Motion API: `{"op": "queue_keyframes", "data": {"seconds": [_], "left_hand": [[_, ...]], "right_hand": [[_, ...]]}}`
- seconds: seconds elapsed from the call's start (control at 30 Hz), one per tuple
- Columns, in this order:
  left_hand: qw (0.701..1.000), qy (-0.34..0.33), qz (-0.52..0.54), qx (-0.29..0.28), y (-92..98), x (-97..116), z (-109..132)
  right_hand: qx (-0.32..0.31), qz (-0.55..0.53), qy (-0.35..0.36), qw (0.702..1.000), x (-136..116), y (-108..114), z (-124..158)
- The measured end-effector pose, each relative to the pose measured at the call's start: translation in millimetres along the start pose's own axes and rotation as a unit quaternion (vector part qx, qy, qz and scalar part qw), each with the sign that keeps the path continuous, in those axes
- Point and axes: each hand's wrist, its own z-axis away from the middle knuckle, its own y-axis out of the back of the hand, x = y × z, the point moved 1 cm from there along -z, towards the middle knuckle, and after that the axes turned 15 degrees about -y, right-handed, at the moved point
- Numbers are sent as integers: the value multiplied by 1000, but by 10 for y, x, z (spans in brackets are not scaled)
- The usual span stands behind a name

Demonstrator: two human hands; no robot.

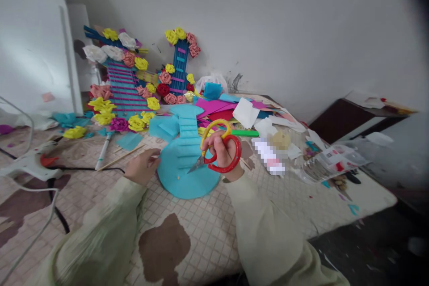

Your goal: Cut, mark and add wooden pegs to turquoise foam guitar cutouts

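Note:
A light-blue craft piece [187, 184] with a round base and a narrow ribbed neck lies in front of me, its neck pointing away. My left hand [143, 166] is at the left rim of the round base, fingers curled against the edge. In my right hand [224, 147] is a pair of scissors [221, 130] with one yellow and one red handle loop. The blades point down and left over the round base; whether they touch it I cannot tell. Light-blue paper [164, 126] lies left of the neck.
Two flower-trimmed craft pieces [124, 87] [180, 65] lean on the wall. A glue gun [31, 165] with cords lies left, near a white marker [104, 149] and a wooden stick [120, 157]. Coloured paper [214, 106], a green cutter [246, 133] and a plastic container [335, 161] are rightward.

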Motion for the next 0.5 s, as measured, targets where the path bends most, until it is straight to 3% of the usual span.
{"op": "queue_keyframes", "data": {"seconds": [0.1,0.17,0.23,0.3,0.37,0.5], "left_hand": [[997,-52,-48,-21,4,115,72],[984,-151,-76,-58,-34,203,152],[945,-286,-123,-106,-115,273,256],[902,-373,-179,-126,-221,300,360],[889,-388,-208,-125,-322,291,433],[892,-374,-227,-114,-445,258,484]], "right_hand": [[-3,-1,4,1000,-38,4,-25],[-5,-7,2,1000,-60,2,-21],[-15,-9,-4,1000,-77,-3,-3],[-26,2,-14,1000,-84,-13,17],[-33,17,-22,999,-81,-25,31],[-36,24,-17,999,-48,-45,31]]}}
